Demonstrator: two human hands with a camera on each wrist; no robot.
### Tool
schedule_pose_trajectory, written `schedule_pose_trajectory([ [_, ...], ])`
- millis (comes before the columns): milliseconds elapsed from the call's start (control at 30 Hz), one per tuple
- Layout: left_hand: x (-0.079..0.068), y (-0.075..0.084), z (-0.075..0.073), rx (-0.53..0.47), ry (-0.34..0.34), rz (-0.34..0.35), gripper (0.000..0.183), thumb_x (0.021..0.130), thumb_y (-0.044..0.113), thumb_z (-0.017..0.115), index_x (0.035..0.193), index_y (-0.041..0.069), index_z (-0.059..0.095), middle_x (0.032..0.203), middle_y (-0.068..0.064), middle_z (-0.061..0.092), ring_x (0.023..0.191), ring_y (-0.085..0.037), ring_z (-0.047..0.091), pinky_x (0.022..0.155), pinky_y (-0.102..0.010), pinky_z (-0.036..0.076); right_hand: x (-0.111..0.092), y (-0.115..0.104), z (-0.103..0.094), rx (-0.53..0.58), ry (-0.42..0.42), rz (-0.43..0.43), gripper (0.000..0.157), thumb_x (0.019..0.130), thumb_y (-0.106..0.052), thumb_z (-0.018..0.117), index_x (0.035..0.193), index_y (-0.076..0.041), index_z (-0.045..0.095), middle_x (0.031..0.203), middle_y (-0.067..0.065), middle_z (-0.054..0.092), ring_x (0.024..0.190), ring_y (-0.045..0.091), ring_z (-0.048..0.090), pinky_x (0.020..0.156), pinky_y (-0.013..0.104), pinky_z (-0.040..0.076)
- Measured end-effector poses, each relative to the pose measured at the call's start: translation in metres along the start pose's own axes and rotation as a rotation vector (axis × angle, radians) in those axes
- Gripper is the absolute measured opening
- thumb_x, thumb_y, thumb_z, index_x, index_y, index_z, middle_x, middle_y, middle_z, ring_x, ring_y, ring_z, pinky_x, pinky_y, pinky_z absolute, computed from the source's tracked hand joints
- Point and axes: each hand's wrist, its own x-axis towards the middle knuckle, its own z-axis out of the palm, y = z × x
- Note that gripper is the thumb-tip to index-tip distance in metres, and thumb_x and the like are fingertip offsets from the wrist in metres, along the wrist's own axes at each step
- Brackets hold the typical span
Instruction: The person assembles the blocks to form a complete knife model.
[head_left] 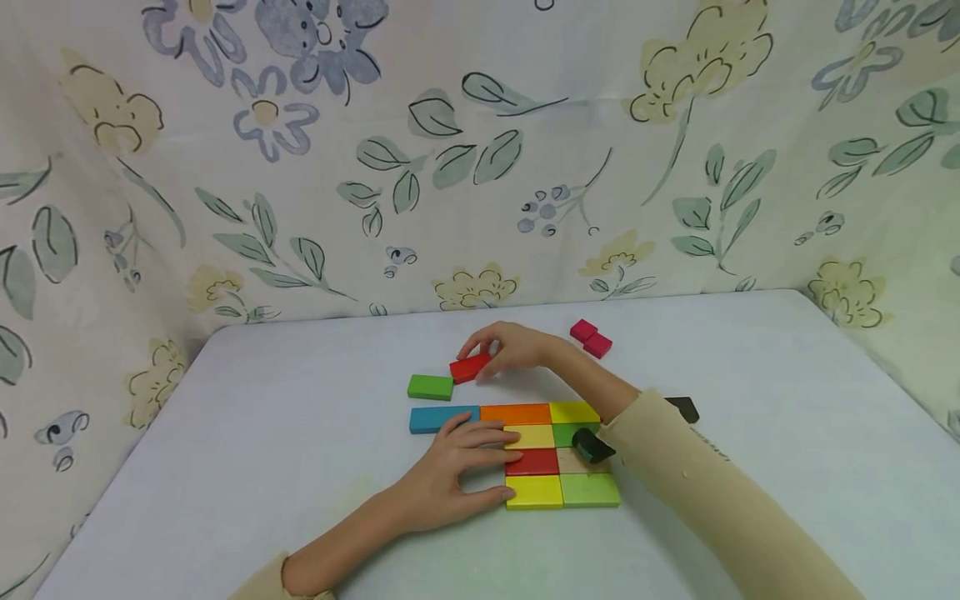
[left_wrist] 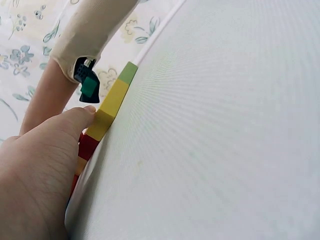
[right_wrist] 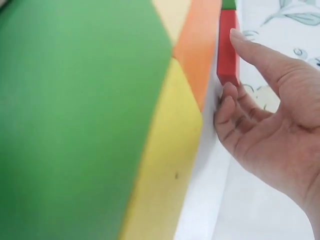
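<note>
In the head view, flat coloured blocks lie edge to edge: two yellow-and-green rows, a dark red block (head_left: 531, 462), a yellow block (head_left: 534, 492), an orange block (head_left: 515, 414) and a blue block (head_left: 431, 420) at the left. My left hand (head_left: 453, 475) rests along the left side of this group, fingers stretched and tips touching the blocks. Farther back, my right hand (head_left: 517, 346) holds a red block (head_left: 468, 368) between thumb and fingers; in the right wrist view the thumb lies on that red block (right_wrist: 228, 47). A green block (head_left: 431, 387) touches its left end.
Two small crimson blocks (head_left: 597, 345) lie at the back, right of my right hand. A dark block (head_left: 683, 409) is partly behind the right sleeve (head_left: 697, 475). A flowered cloth (head_left: 480, 208) hangs behind the white table (head_left: 300, 400).
</note>
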Motion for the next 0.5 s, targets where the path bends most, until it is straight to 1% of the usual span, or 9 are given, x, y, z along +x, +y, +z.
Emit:
schedule_pose_trajectory([
  [133,-0.0001,0.0003,0.0001,-0.008,-0.001,-0.007,0.04,0.096,0.031,0.079,0.134,0.018,0.075,0.147,0.005,0.064,0.143,-0.018,0.052,0.123,-0.067,0.025,0.0017,0.0,0.0054,-0.05,0.046,0.039,0.037,0.092,-0.015,0.082,0.128,-0.014,0.074,0.119,0.01,0.065,0.108,0.021,0.056,0.08,0.023,0.05],
  [267,0.0001,0.0006,-0.0001,-0.01,-0.002,-0.009,0.04,0.096,0.031,0.079,0.134,0.018,0.075,0.146,0.006,0.064,0.143,-0.018,0.052,0.123,-0.067,0.025,0.0008,-0.0015,0.0082,-0.082,0.07,0.061,0.036,0.092,-0.015,0.081,0.127,-0.014,0.074,0.118,0.01,0.065,0.107,0.022,0.056,0.081,0.024,0.051],
  [500,0.0006,0.0004,-0.0006,-0.011,-0.011,-0.019,0.041,0.096,0.033,0.079,0.134,0.019,0.074,0.147,0.006,0.064,0.143,-0.018,0.052,0.124,-0.066,0.025,-0.0057,-0.0039,0.006,-0.105,0.084,0.057,0.036,0.093,-0.017,0.08,0.129,-0.014,0.073,0.12,0.011,0.066,0.106,0.023,0.058,0.083,0.025,0.054],
])
